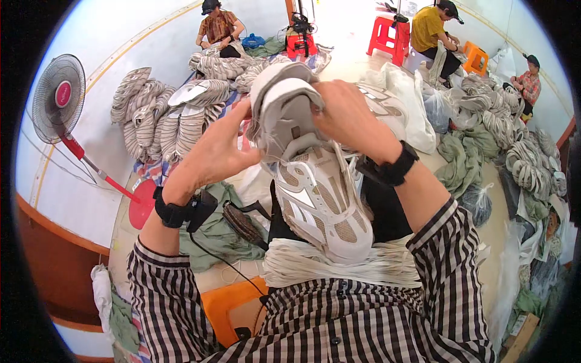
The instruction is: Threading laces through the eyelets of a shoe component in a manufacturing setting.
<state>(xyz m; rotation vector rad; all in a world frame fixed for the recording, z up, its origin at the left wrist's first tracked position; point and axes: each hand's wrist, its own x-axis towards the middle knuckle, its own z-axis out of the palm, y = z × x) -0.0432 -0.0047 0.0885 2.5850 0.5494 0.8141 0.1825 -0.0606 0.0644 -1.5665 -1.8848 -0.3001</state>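
Note:
A white and beige sneaker upper lies over my lap, its toe toward me and its heel end raised. My left hand closes on the left edge of the raised heel part, its fingers partly behind the material. On the other side, my right hand grips the collar edge, with its fingertips curled into the opening. Layered grey and white heel pieces stand up between the two hands. Below the toe, a bundle of off-white shoelaces stretches across my lap.
Stacks of shoe uppers are piled at the back left, beside a standing fan. More uppers and green cloth fill the right side. Three people sit farther back. An orange stool is below my left forearm.

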